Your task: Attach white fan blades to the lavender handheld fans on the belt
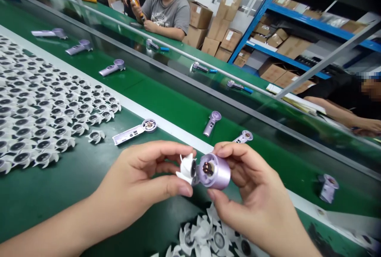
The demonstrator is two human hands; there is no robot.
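Between the thumb and fingers of my left hand (pixel 143 173) is a white fan blade (pixel 187 168), its dark hub turned to the right. My right hand (pixel 253 193) grips a lilac fan housing (pixel 219 171), whose open end faces the blade and shows a copper motor coil inside. Blade and housing are very close together; I cannot tell whether they touch. A lilac fan handle shell (pixel 135 131) lies on the green table beyond my left hand. Below my hands is a loose heap of white fan blades (pixel 205 233).
Rows of white fan blades (pixel 35 110) cover the left of the table. A green conveyor belt (pixel 166 98) carries several lilac fan parts. Across it, one person (pixel 169 11) holds a yellow tool; another person's arm (pixel 336 110) rests at right. Boxes and blue shelves stand behind.
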